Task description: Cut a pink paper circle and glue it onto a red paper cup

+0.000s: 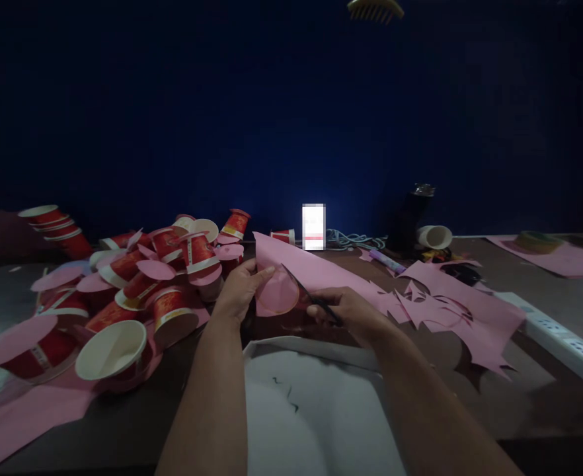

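Observation:
Pink paper [316, 264] is pinched at its left edge by my left hand [239, 291], thumb on top. A round outline shows on its lower left part. My right hand [348, 311] is closed on dark scissors [299, 284], whose blades lie against the paper beside that outline. Toward the right, the paper's edge is jagged, close to more cut pink scraps [450, 297]. Below both hands is a whitish surface [296, 403] with a green squiggle on it.
Many red paper cups [172, 311] with pink discs are piled at the left. A lit screen [314, 227] stands at the back beside coiled cable [358, 241]. Further right are a purple tube [388, 262], a cup on its side [435, 237] and a white power strip [559, 337].

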`<act>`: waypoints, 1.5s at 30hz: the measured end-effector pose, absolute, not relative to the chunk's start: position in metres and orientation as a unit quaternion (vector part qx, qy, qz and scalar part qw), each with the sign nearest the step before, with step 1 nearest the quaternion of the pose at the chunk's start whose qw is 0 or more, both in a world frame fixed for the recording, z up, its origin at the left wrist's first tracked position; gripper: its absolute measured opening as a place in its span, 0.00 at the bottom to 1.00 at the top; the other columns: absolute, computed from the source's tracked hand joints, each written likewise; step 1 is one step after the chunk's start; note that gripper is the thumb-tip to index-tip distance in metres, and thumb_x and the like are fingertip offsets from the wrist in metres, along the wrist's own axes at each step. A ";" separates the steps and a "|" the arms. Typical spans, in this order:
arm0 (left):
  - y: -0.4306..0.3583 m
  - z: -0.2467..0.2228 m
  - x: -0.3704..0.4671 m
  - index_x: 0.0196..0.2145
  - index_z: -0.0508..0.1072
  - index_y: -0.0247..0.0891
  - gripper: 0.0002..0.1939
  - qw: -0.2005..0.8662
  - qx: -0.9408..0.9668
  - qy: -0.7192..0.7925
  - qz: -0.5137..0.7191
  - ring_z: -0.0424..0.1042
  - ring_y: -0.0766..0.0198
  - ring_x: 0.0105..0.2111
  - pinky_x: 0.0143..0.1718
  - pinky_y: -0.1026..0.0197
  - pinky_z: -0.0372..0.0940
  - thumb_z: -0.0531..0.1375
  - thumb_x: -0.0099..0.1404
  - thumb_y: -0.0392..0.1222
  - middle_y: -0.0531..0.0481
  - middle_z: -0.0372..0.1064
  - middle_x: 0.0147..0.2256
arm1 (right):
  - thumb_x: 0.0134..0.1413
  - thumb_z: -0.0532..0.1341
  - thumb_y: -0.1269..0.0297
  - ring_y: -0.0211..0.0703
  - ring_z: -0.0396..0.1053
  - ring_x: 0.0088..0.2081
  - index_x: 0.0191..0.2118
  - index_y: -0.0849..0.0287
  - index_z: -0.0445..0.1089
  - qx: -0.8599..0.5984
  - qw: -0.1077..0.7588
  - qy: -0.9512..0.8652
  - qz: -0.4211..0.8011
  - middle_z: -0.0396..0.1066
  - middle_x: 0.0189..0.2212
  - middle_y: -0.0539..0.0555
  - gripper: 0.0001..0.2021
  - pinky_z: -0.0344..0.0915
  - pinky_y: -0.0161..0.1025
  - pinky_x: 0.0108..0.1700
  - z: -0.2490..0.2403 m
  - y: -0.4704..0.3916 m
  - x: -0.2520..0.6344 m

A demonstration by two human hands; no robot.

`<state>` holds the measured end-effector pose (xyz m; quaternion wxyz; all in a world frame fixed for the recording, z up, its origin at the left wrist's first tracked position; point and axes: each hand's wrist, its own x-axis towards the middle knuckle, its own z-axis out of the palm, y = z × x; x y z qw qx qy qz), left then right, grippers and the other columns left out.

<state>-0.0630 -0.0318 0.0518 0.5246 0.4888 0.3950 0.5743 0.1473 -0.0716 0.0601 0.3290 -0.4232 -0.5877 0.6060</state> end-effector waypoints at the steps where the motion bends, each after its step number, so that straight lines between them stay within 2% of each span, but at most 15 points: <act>1: -0.032 0.052 -0.063 0.39 0.75 0.34 0.22 0.525 0.488 0.396 0.574 0.71 0.61 0.35 0.39 0.60 0.64 0.67 0.48 0.47 0.44 0.74 0.37 | 0.41 0.67 0.55 0.31 0.56 0.23 0.35 0.62 0.74 -0.425 0.327 -0.585 0.608 0.61 0.20 0.47 0.16 0.53 0.32 0.24 0.060 -0.072 0.147; 5: -0.030 0.049 -0.063 0.37 0.75 0.34 0.22 0.520 0.458 0.426 0.582 0.71 0.61 0.32 0.36 0.60 0.64 0.67 0.46 0.50 0.45 0.74 0.33 | 0.40 0.68 0.57 0.31 0.59 0.24 0.37 0.62 0.75 -0.404 0.339 -0.568 0.631 0.63 0.21 0.47 0.17 0.59 0.34 0.29 0.059 -0.071 0.147; 10: -0.028 0.047 -0.064 0.36 0.76 0.34 0.23 0.484 0.466 0.462 0.578 0.70 0.63 0.29 0.32 0.62 0.64 0.67 0.45 0.53 0.46 0.74 0.32 | 0.38 0.69 0.56 0.39 0.67 0.31 0.41 0.60 0.73 -0.349 0.346 -0.540 0.683 0.69 0.27 0.50 0.21 0.65 0.41 0.37 0.059 -0.072 0.144; 15: -0.029 0.049 -0.065 0.37 0.76 0.35 0.23 0.485 0.475 0.462 0.570 0.70 0.63 0.29 0.32 0.63 0.63 0.67 0.45 0.53 0.46 0.74 0.33 | 0.39 0.68 0.54 0.35 0.63 0.27 0.35 0.62 0.74 -0.391 0.343 -0.552 0.652 0.66 0.24 0.49 0.18 0.62 0.36 0.31 0.059 -0.071 0.146; 19: -0.029 0.050 -0.064 0.36 0.77 0.34 0.23 0.479 0.471 0.468 0.574 0.69 0.64 0.29 0.31 0.64 0.63 0.67 0.45 0.53 0.45 0.75 0.34 | 0.41 0.67 0.52 0.34 0.60 0.26 0.35 0.61 0.73 -0.409 0.329 -0.573 0.630 0.66 0.24 0.49 0.19 0.57 0.33 0.28 0.056 -0.069 0.149; 28: -0.029 0.048 -0.066 0.37 0.76 0.35 0.23 0.489 0.477 0.454 0.571 0.71 0.62 0.32 0.34 0.62 0.64 0.67 0.46 0.52 0.44 0.75 0.37 | 0.42 0.66 0.52 0.32 0.58 0.25 0.39 0.62 0.74 -0.410 0.317 -0.591 0.617 0.64 0.23 0.49 0.21 0.53 0.32 0.26 0.058 -0.069 0.150; 36: -0.030 0.050 -0.066 0.35 0.76 0.34 0.22 0.503 0.466 0.451 0.572 0.71 0.63 0.30 0.33 0.62 0.64 0.68 0.45 0.52 0.45 0.75 0.34 | 0.41 0.66 0.51 0.32 0.59 0.24 0.33 0.61 0.74 -0.428 0.321 -0.603 0.592 0.65 0.23 0.49 0.18 0.55 0.32 0.26 0.056 -0.069 0.151; 45: -0.026 0.045 -0.067 0.37 0.76 0.35 0.21 0.498 0.461 0.436 0.591 0.70 0.64 0.29 0.36 0.61 0.64 0.66 0.47 0.50 0.48 0.74 0.31 | 0.41 0.67 0.53 0.32 0.56 0.23 0.34 0.62 0.75 -0.432 0.309 -0.618 0.579 0.61 0.20 0.48 0.17 0.53 0.32 0.25 0.052 -0.067 0.150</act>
